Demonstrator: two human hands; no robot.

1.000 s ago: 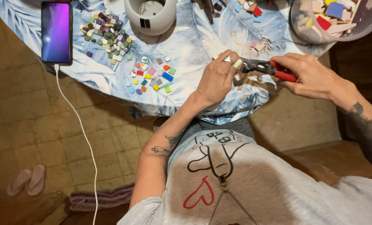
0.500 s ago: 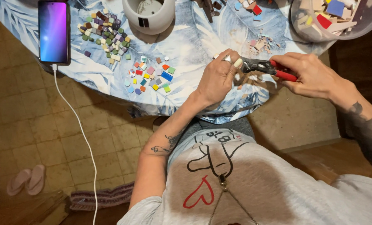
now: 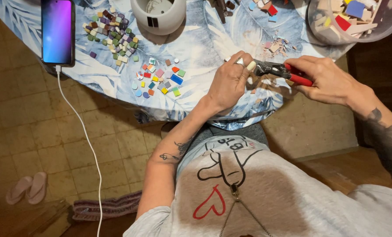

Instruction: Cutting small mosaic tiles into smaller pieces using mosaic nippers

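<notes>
Red-handled nippers [image 3: 283, 71] lie gripped in the right hand [image 3: 332, 79], whose fingers are curled shut around the handles, knuckles up, wrist angled in from the right with a tattooed forearm behind it. The tool's dark metal head points left, towards the left hand [image 3: 231, 81]. That hand is bent at the wrist, the forearm rising from the lap, and its fingertips are pinched closed on a small pale tile piece [image 3: 251, 66] held right at the nippers' head; whether the blades touch the piece cannot be told. Both hands hover over the near edge of the worktop [image 3: 196, 48], which is covered with a blue leaf-print cloth.

Left of the left hand lies a loose scatter of bright tile pieces [image 3: 158, 79], and further off a denser heap of green, purple and cream pieces [image 3: 112, 33]. A phone [image 3: 57, 30] with a lit screen rests at the worktop's left edge, its white cable [image 3: 84, 131] hanging down to the floor. A white pot [image 3: 158, 15] stands at the far side, and a clear bowl of larger tile offcuts [image 3: 354, 17] sits at the top right.
</notes>
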